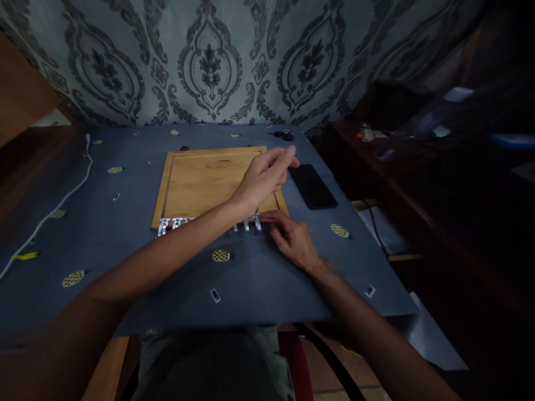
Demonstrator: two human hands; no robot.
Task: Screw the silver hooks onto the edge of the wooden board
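Observation:
A wooden board (196,181) with a raised rim lies on the table. Along its near edge sits a row of several small shiny metal clips (176,223); my left forearm hides the middle of the row. My left hand (265,175) is above the board's right side, fingers pressed together and pointing toward the phone; whatever they may hold is hidden. Beside the row's right end, my right hand (292,239) rests low on the cloth. Its index finger stretches to the last metal clip (256,221), and the other fingers are loosely bent, with nothing visible in them.
Right of the board lies a black phone (313,186), with keys (284,135) behind it. A white cable (62,197) runs down the left side of the blue patterned tablecloth (267,284). A patterned curtain (209,61) hangs behind. Dark furniture (376,161) stands to the right.

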